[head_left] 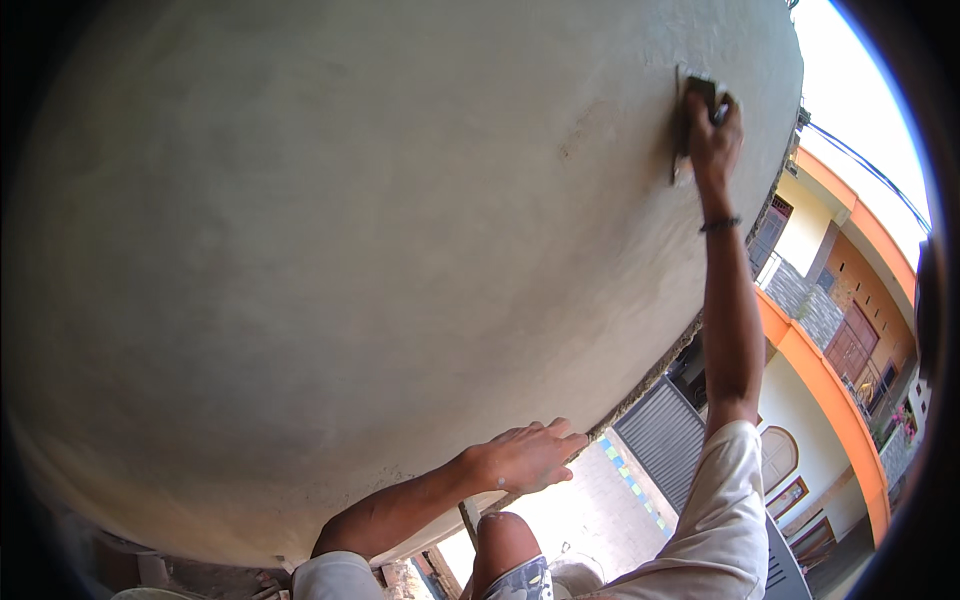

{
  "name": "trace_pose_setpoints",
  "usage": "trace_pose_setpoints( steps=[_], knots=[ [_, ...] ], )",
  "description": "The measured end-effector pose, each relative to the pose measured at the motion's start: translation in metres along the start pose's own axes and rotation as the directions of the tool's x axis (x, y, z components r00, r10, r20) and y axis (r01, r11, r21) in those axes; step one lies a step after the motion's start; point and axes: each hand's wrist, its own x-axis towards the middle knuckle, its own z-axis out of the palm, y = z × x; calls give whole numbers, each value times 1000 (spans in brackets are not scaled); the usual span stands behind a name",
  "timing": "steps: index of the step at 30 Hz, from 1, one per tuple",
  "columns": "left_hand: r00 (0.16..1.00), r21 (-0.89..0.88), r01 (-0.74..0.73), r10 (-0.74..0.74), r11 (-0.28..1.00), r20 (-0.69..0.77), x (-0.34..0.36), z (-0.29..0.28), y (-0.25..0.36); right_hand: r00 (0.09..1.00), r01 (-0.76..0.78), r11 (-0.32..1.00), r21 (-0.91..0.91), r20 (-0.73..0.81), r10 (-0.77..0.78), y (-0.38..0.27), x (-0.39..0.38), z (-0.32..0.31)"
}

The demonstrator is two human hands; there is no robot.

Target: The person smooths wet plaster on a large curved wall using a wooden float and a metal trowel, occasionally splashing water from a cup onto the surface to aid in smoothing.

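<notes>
A broad grey plastered surface (330, 230) fills most of the view. At its upper right, my right hand (713, 135) grips a flat plastering trowel (681, 120), which lies against the plaster, my arm stretched out. Lower down, near the rough bottom edge (645, 390) of the plaster, my left hand (530, 457) is open, with loosely bent fingers spread close to that edge. Whether its fingertips press on the surface is hard to tell. My bare knee (505, 550) shows below it.
Beyond the edge, far below and to the right, stand an orange and white building (820, 340) with balconies, a grey slatted gate (660, 440) and a paved yard (610, 500). A pale bucket-like container (575, 572) sits under me. Dark wires (865, 165) cross the sky.
</notes>
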Motion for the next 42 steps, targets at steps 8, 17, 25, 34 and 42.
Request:
trace_pose_setpoints(
  steps=[8,17,25,34,42],
  knots=[
    [999,71,24,-25,997,21,7,7,13,879,476,874,-97,11,-477,-92,28,23],
    [999,66,16,-13,998,-42,-18,-12,21,880,465,885,29,96,-465,-115,-132,11],
    [999,105,20,-15,994,-49,-11,-14,28,989,90,991,-95,-112,-100,-41,-100,8],
    [1000,135,27,-25,991,-13,1,-17,32,971,222,968,-114,-66,-231,-51,-26,-3],
    [970,227,214,-233,950,64,-62,-45,38,951,308,948,80,13,-310,-65,-154,7]
  ],
)
